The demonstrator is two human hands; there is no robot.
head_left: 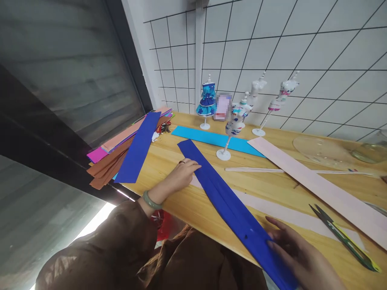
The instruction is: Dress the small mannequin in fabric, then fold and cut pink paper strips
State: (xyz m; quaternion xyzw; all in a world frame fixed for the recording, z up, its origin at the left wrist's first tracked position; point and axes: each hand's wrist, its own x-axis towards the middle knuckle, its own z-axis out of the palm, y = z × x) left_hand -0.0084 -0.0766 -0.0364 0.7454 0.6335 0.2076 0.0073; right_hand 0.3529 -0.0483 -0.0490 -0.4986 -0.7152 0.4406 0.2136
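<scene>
A long dark blue strip of crepe paper (pixel 225 201) lies slantwise across the near side of the table, one end hanging toward the front edge. At its left edge, near the far end, my left hand (pixel 181 175) has its fingers closed together on the paper. My right hand (pixel 302 255) is at the near end, one fingertip touching the blue surface and another finger stretched out past its right edge. Its fingers are apart. A pale pink strip (pixel 278 213) passes beneath the blue one. Green-handled scissors (pixel 344 237) lie right of my right hand.
Another blue strip (pixel 139 149) rests over a stack of brown and coloured papers (pixel 110 163) at the left. Light blue paper (pixel 208 137) and a wide pink strip (pixel 314 185) lie behind. Small mannequins, one in a blue dress (pixel 208 100), stand near the wall beside a clear plate (pixel 320 151).
</scene>
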